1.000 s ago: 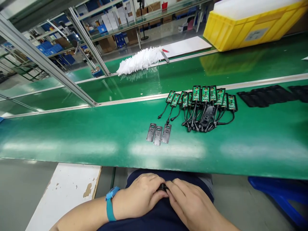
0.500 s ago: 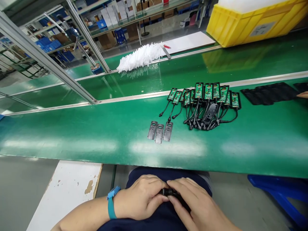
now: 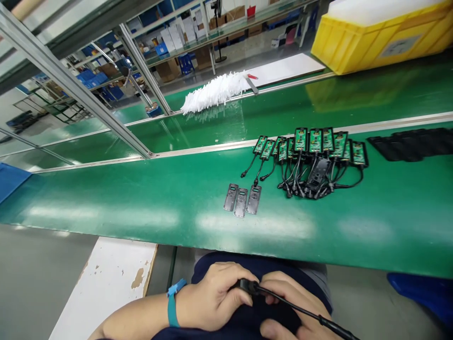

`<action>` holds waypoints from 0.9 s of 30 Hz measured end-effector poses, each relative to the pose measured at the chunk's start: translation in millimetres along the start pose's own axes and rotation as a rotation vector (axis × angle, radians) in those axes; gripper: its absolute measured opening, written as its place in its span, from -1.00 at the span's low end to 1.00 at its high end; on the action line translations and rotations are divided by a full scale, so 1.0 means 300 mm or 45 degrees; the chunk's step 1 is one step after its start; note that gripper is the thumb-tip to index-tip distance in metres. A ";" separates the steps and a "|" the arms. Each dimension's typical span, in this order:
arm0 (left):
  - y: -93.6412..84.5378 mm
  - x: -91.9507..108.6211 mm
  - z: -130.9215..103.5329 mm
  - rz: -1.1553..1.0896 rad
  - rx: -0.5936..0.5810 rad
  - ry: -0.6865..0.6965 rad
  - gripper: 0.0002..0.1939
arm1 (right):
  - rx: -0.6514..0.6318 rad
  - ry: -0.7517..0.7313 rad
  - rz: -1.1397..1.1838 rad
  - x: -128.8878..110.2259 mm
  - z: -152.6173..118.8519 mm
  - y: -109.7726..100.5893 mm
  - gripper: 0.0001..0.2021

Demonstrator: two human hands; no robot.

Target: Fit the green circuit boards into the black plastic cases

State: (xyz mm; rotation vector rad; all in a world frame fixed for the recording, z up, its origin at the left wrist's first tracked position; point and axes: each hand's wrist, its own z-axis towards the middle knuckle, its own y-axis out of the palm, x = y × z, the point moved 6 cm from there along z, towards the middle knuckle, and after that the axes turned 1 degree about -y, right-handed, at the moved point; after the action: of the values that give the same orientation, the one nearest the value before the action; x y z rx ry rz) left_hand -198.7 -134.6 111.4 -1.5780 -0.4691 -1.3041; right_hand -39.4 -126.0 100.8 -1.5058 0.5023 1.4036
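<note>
While your left hand (image 3: 221,295) pinches the black piece (image 3: 245,285) low in the middle, your right hand (image 3: 292,297) is wide. Green boards (image 3: 315,140) and three flat covers (image 3: 240,204) lie higher up. The black cord (image 3: 295,307), hidden before, now crosses your right hand.

a black cable (image 3: 300,309) now trails from the small black housing (image 3: 247,286) in the left hand (image 3: 221,297), across the right hand (image 3: 286,302), whose thumb and fingers have spread apart. another person's fingertips have left the right edge; more of a blue panel (image 3: 12,182) shows at left.
</note>
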 end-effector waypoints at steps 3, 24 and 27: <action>0.018 -0.027 -0.008 -0.022 -0.091 -0.124 -0.70 | -0.052 0.047 0.037 -0.008 0.038 0.037 -0.94; 0.122 -0.184 0.150 -0.359 -0.308 -0.410 -0.68 | 0.383 0.622 0.732 0.248 0.005 -0.036 -0.66; 0.062 -0.239 0.178 -0.283 -0.111 -0.325 -0.68 | 0.712 0.681 0.732 0.323 -0.013 -0.201 -0.66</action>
State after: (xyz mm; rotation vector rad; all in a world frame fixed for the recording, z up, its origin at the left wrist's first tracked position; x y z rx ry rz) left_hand -181.7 -76.5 43.1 -1.8166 -0.7738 -1.3067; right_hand 36.1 -73.0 33.4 -1.2954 1.6179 1.1002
